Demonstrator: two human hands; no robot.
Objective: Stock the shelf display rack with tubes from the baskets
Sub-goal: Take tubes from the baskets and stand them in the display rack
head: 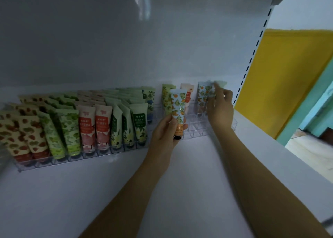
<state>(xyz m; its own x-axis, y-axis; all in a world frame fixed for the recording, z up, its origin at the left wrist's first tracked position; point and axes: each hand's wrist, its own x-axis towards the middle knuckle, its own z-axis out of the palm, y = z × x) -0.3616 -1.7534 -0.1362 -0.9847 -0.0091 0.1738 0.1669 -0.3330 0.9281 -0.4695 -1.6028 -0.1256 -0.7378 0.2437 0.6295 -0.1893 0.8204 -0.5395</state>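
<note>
white shelf board [180,192] is stretching under a glossy white back panel [126,39], with a yellow wall [288,75] showing past the shelf's right end.

head view: a clear display rack [196,128] is sitting along the back of the board, and its transparent dividers are getting hard to trace against the white. packed rows of tubes [72,126] are filling its left and middle slots, the rear ones hiding behind the front ones. the left hand [165,131] is gripping an orange-print tube [177,110] around its lower half, fingers curled round it and covering part of the label, just in front of the rack's open right slots. the tube's long axis is standing near upright, black cap pointing down, flat crimped end pointing up. the right hand [220,110] is reaching to a matching tube [202,93] standing in the rear right slots. motion blur is smearing its fingertips, so i cannot tell whether they are pinching it or only touching it. both forearms are being cut off by the bottom edge.
</note>
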